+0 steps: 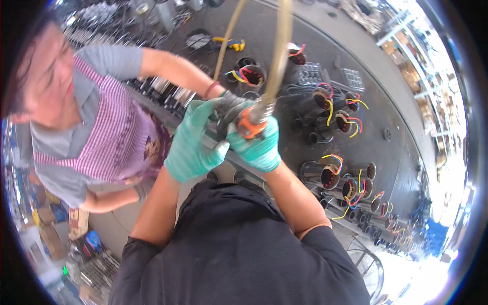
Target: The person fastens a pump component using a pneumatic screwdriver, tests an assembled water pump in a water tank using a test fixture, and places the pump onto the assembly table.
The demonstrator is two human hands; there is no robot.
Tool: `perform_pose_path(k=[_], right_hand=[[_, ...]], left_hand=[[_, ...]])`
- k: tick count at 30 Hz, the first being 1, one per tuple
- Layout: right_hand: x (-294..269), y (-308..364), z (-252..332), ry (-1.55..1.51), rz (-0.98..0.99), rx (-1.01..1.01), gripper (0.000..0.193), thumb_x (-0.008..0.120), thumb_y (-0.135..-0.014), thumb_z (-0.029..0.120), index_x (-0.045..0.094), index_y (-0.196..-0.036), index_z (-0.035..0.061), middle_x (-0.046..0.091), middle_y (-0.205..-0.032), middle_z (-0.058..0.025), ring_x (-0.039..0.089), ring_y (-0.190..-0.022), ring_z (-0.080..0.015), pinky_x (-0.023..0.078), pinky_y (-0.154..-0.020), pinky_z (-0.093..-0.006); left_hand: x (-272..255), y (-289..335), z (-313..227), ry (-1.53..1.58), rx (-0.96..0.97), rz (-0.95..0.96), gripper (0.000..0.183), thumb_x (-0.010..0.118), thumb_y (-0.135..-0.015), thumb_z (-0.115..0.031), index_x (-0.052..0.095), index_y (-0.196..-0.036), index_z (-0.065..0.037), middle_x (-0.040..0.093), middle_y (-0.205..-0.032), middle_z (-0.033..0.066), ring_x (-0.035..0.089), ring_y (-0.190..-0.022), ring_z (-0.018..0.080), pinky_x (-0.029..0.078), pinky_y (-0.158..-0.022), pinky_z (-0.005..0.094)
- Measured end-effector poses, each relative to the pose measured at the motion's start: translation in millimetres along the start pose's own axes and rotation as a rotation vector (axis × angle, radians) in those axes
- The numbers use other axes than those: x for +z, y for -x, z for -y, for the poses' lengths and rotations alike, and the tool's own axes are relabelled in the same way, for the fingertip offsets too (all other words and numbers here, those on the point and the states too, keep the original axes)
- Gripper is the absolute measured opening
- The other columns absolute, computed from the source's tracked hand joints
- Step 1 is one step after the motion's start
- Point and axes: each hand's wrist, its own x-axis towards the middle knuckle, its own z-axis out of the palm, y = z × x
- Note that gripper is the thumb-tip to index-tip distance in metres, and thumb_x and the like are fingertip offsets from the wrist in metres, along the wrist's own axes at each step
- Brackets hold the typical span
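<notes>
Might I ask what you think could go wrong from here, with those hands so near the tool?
The co-worker's gloved hand is very close to the orange tool in the right hand, so it might get pinched. The hose running up from the tool could also snag if tugged.

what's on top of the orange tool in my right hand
A metal fitting sits on the orange tool, with a yellowish hose leading up. Your green-gloved right hand covers the tool's lower part, so that's hidden.
</notes>
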Motion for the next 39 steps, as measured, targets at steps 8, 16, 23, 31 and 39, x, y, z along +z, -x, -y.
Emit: perform_pose_path(k=[8, 16, 23, 31, 39], right_hand=[[0.4, 4.2, 22.5, -0.059, -0.082, 0.148, 0.023, 0.068, -0.076, -0.006, 0.060, -0.097, 0.0013, 0.070, -0.086, -0.0082, 0.067, -0.078, -0.0143, 0.055, -0.073, -0.0283], [-2.8, 9.8, 15.2, -0.354, -0.034, 0.142, 0.039, 0.069, -0.084, -0.005, 0.048, -0.115, 0.0027, 0.067, -0.093, -0.0126, 0.066, -0.072, -0.0149, 0.057, -0.067, -0.0287], [0.4, 5.6, 15.1, -0.336, 0.024, 0.076, 0.044, 0.061, -0.081, -0.012, 0.045, -0.117, 0.0052, 0.065, -0.090, -0.0126, 0.064, -0.069, -0.0166, 0.056, -0.063, -0.0303], [-2.1, 5.3, 8.9, -0.297, 0.013, -0.007, 0.042, 0.071, -0.086, 0.005, 0.051, -0.123, 0.0069, 0.064, -0.097, -0.0164, 0.063, -0.065, -0.0221, 0.056, -0.061, -0.0396], [-33.0, -37.5, 41.5, -0.457, -0.062, 0.022, 0.044, 0.070, -0.085, 0.006, 0.054, -0.126, 0.0072, 0.065, -0.101, -0.0159, 0.063, -0.064, -0.0211, 0.056, -0.061, -0.0394]], left_hand=[[86.0, 50.2, 59.2, -0.078, -0.217, -0.023, 0.053, 0.088, -0.067, -0.030, 0.070, -0.115, -0.015, 0.058, -0.121, 0.0126, 0.060, -0.112, 0.0337, 0.052, -0.093, 0.0433], [87.0, 52.1, 68.3, -0.059, -0.154, -0.059, 0.050, 0.088, -0.065, -0.035, 0.072, -0.107, -0.014, 0.057, -0.122, 0.0088, 0.063, -0.108, 0.0295, 0.054, -0.090, 0.0398], [85.9, 50.8, 71.6, -0.012, -0.190, -0.030, 0.049, 0.088, -0.064, -0.035, 0.072, -0.105, -0.014, 0.057, -0.121, 0.0083, 0.063, -0.107, 0.0303, 0.055, -0.089, 0.0395], [84.4, 48.6, 71.9, -0.036, -0.139, -0.048, 0.049, 0.088, -0.065, -0.038, 0.072, -0.105, -0.014, 0.058, -0.120, 0.0089, 0.063, -0.106, 0.0301, 0.055, -0.088, 0.0396], [78.3, 35.6, 69.4, -0.035, -0.194, -0.039, 0.042, 0.088, -0.067, -0.033, 0.072, -0.100, -0.013, 0.058, -0.119, 0.0082, 0.064, -0.103, 0.0292, 0.054, -0.087, 0.0396]])
